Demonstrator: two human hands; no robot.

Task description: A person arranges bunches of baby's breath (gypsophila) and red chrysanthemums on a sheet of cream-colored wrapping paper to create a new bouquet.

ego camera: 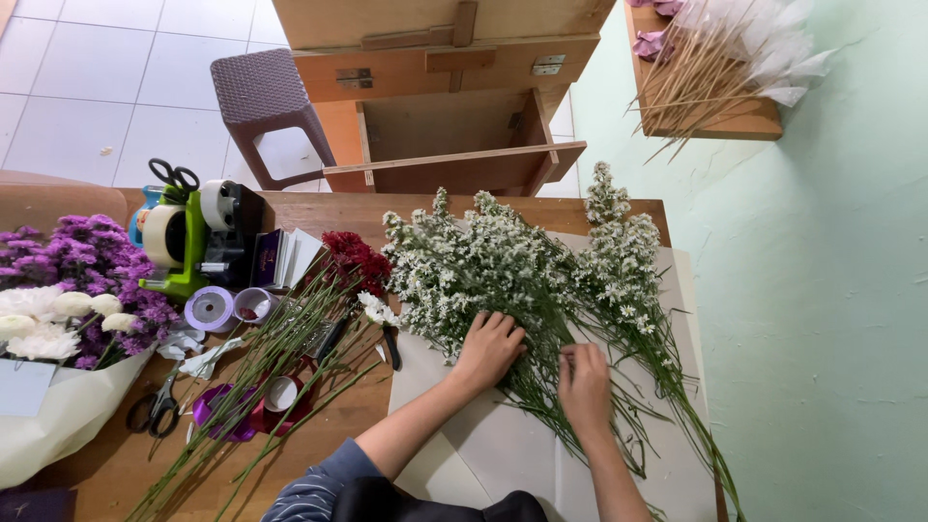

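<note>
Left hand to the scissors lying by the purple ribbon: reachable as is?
Probably yes. The left hand rests on the white flowers; the scissors lie uncovered on the table, but long green stems lie between, so reach over them.

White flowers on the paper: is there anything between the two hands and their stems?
Nothing visible. The left hand rests directly on the white flowers, and the right hand touches their stems on the paper.

Florist's workshop: cut flowers point(503, 261), ribbon spools point(210, 309), wrapping paper point(503, 454).
</note>
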